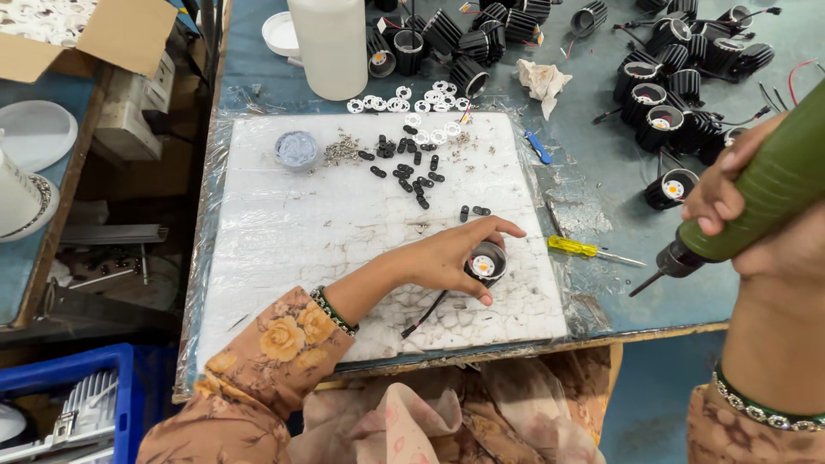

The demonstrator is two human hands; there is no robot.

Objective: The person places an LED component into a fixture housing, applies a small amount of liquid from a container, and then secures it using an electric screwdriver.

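Left grip: the left hand (451,256) curls its fingers around a black finned lamp housing (485,264), thumb under, index stretched over the rim.
Lamp housing: it stands upright on the white mat (284,232) near the front edge (a black cable (425,315) trails from it).
Right grip: the right hand (756,223) is wrapped tight around a green electric screwdriver (756,198), its bit tilted down-left, well apart from the housing.
Between them: a yellow-handled screwdriver (584,249) lies on the blue desk (619,283).
Farther back: small black clips (412,172), white rings (412,105), more black housings (679,103).
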